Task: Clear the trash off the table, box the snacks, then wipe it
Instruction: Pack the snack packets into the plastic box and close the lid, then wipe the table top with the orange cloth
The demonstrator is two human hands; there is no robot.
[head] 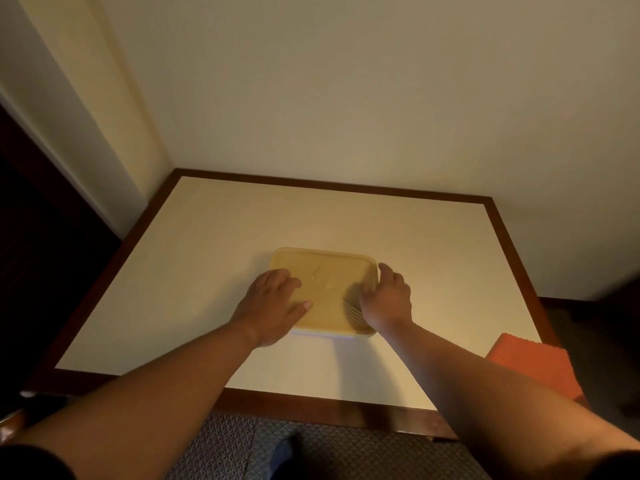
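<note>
Snack box (325, 282), a shallow, pale yellow, rounded-square container with its lid on, sits flat near the middle of the table, held between the person's two hands. The left hand (273, 303) lies palm-down on the left part of the lid, fingers straight and slightly spread, thumb stretched along the near side; it presses on the box and closes round nothing. The right hand (388, 299) is at the right near corner, its fingers curled over the rim onto the lid and its thumb raised along the right edge, so that it grips that edge. A ribbed, paler patch shows on the lid just beside the right wrist. What is inside the box cannot be told through the lid. Both forearms reach in from the near edge, bare to above the elbow. The table (207, 271) has a white top framed by a dark wood border and stands in a corner against a cream wall (346, 98). A folded orange cloth (533, 365) lies on the right near corner of the table, well apart from the box. Patterned grey carpet (225, 452) shows below the near edge.
</note>
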